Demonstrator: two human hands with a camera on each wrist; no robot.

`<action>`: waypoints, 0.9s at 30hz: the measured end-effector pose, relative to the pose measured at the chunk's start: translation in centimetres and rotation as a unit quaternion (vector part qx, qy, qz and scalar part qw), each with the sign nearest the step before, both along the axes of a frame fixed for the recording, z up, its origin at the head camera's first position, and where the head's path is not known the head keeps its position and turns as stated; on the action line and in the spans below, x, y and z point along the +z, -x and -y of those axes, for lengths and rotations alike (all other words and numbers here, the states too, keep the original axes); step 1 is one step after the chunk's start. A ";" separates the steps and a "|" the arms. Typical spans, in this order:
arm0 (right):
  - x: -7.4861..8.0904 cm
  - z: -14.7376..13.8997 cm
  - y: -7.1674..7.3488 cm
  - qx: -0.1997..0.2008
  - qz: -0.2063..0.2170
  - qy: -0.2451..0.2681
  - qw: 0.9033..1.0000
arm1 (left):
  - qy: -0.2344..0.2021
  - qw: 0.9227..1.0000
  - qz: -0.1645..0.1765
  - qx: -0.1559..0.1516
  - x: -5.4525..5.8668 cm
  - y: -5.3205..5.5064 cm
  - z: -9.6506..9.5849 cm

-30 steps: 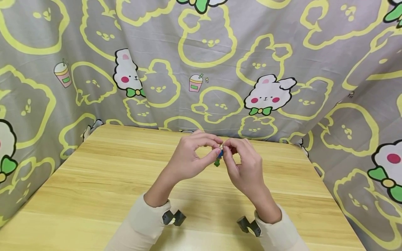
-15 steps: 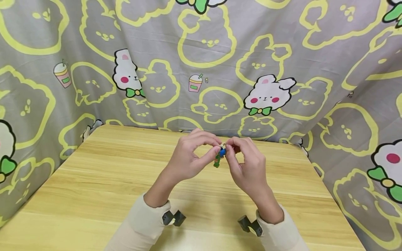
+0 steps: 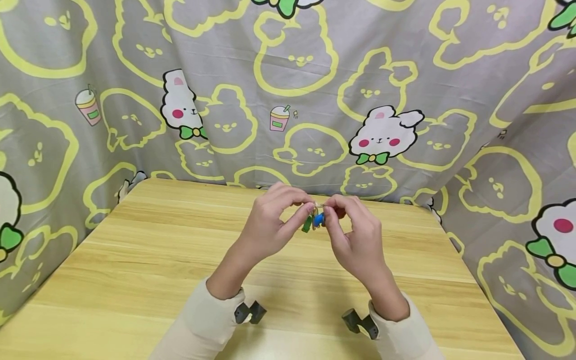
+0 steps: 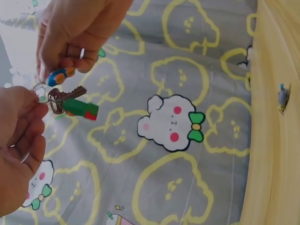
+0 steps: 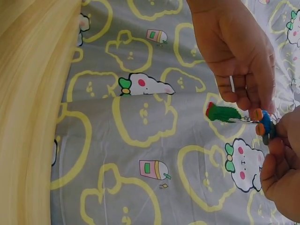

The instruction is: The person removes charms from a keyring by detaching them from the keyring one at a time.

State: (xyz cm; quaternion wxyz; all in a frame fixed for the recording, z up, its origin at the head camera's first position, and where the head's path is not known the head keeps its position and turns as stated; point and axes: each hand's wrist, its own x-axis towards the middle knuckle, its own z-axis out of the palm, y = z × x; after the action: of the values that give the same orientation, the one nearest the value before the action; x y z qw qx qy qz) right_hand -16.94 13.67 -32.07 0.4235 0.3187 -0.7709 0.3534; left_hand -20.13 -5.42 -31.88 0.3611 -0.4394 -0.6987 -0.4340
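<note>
Since a second ago, the blue charm [image 3: 319, 219] and green charm [image 3: 307, 224] have swung apart to hang side by side, and the right hand [image 3: 357, 232] has drifted slightly outward. Held above the wooden bench [image 3: 171, 260], the metal key ring [image 4: 40, 86] spans the gap between both hands. The left hand [image 3: 275, 220] pinches one side of it between thumb and fingers; the right hand's grip pinches the other side, next to the blue charm with its orange discs. A key [image 4: 77, 93] dangles beside the red-tipped green charm. Behind hangs a rabbit-print curtain [image 3: 306, 112].
</note>
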 end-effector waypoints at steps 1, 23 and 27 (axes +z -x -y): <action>0.0 0.0 0.0 0.004 0.006 -0.001 1.000 | 0.009 1.000 -0.013 0.010 0.0 0.0 0.0; 0.1 -0.3 -0.3 0.051 0.134 0.037 0.989 | 0.100 0.956 -0.236 0.145 0.0 0.5 -0.1; 0.2 -0.2 -0.3 0.049 0.138 0.032 0.989 | 0.093 0.955 -0.240 0.148 -0.1 0.6 0.0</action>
State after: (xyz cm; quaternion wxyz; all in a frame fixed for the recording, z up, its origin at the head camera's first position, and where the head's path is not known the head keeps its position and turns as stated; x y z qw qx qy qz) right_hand -16.63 13.85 -31.89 0.3050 0.2901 -0.7937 0.4392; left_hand -20.69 -5.42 -31.99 0.5361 -0.4538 -0.6859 -0.1903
